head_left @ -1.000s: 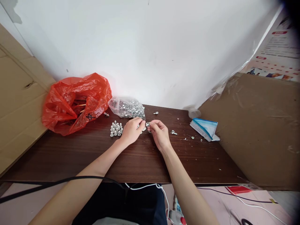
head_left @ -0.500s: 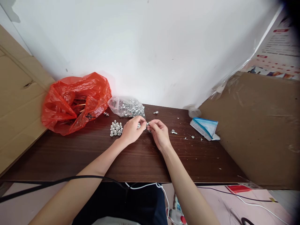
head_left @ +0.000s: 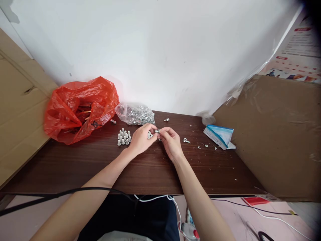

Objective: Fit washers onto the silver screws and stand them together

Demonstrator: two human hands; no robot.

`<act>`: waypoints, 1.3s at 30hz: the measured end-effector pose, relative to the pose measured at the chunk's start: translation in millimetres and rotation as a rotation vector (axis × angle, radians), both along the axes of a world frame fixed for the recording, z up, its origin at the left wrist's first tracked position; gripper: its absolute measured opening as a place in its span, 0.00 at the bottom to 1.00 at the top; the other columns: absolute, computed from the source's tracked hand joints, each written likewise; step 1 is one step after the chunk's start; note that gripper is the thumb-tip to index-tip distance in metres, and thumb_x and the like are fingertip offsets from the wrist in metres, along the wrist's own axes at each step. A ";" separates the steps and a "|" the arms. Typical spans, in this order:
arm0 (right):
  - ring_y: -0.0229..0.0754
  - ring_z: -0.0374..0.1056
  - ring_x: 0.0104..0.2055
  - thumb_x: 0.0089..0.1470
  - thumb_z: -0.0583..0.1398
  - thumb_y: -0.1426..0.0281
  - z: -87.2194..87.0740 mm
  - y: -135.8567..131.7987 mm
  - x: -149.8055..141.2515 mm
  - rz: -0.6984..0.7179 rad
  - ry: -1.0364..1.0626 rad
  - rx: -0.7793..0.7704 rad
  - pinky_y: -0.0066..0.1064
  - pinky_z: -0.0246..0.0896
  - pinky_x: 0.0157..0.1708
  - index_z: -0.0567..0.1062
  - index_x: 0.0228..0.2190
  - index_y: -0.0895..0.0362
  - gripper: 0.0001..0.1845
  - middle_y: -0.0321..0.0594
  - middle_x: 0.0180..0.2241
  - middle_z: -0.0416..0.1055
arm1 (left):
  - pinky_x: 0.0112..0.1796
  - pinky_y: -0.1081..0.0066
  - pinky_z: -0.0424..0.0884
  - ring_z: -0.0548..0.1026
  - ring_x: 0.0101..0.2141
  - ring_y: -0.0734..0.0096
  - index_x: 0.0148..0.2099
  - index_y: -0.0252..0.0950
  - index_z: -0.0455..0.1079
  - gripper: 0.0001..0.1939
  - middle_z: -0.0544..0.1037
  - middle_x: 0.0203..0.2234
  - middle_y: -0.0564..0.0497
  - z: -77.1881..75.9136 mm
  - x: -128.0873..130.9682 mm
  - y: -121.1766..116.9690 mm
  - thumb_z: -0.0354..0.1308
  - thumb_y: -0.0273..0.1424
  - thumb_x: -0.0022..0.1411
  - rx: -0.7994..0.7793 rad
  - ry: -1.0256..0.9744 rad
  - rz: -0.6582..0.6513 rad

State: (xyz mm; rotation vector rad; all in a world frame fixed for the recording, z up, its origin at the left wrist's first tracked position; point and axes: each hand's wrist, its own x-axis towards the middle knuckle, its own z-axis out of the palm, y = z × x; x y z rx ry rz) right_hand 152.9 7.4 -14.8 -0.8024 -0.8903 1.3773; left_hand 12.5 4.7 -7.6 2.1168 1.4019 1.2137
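Observation:
Over the middle of the dark wooden table, a small silver bolt [head_left: 157,131] lies sideways between my fingertips. My left hand [head_left: 142,138] pinches its left end, while my right hand [head_left: 172,141] closes on its right end. Which end is the head I cannot tell, and the fingers partly cover it. Beside my left fingers several flat washers [head_left: 149,135] show, partly hidden. A cluster of silver bolts [head_left: 123,136] stands upright just left of my left hand. To the right of my right hand, a single bolt [head_left: 186,140] lies on its side.
Behind my hands is a clear bag of metal fasteners [head_left: 137,115], with a loose bolt [head_left: 167,119] right of it. A red plastic bag [head_left: 80,110] is at the left. A blue-and-white packet [head_left: 219,136] rests by the right cardboard wall [head_left: 276,134]. Small scraps [head_left: 206,146] dot the table [head_left: 155,170].
The bolt between my fingertips is now more visible and lies level, spanning both hands. My fingers have shifted slightly on it; the washers beside my left hand show more.

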 end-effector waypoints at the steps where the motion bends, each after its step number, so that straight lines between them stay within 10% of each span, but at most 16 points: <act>1: 0.33 0.67 0.27 0.38 0.70 0.67 -0.6 -0.1 0.2 0.006 -0.014 0.004 0.28 0.64 0.33 0.74 0.24 0.58 0.11 0.33 0.24 0.72 | 0.31 0.72 0.62 0.70 0.29 0.73 0.41 0.37 0.70 0.07 0.75 0.30 0.53 -0.2 -0.2 0.3 0.55 0.28 0.58 0.011 0.008 0.005; 21: 0.34 0.53 0.21 0.61 0.50 0.52 -6.8 -5.6 -0.8 -0.145 -0.672 0.247 0.28 0.49 0.23 0.61 0.19 0.55 0.25 0.31 0.17 0.57 | 0.33 0.72 0.64 0.71 0.31 0.73 0.36 0.37 0.68 0.07 0.75 0.32 0.51 5.7 3.1 -9.2 0.51 0.32 0.64 0.113 0.193 0.005; 39: 0.33 0.47 0.19 0.58 0.52 0.50 -19.3 1.0 -0.8 -0.158 -0.586 0.193 0.29 0.43 0.20 0.55 0.16 0.54 0.28 0.30 0.15 0.51 | 0.33 0.71 0.66 0.74 0.33 0.70 0.37 0.37 0.65 0.02 0.77 0.33 0.51 5.2 4.7 -11.3 0.53 0.27 0.59 0.168 0.172 -0.033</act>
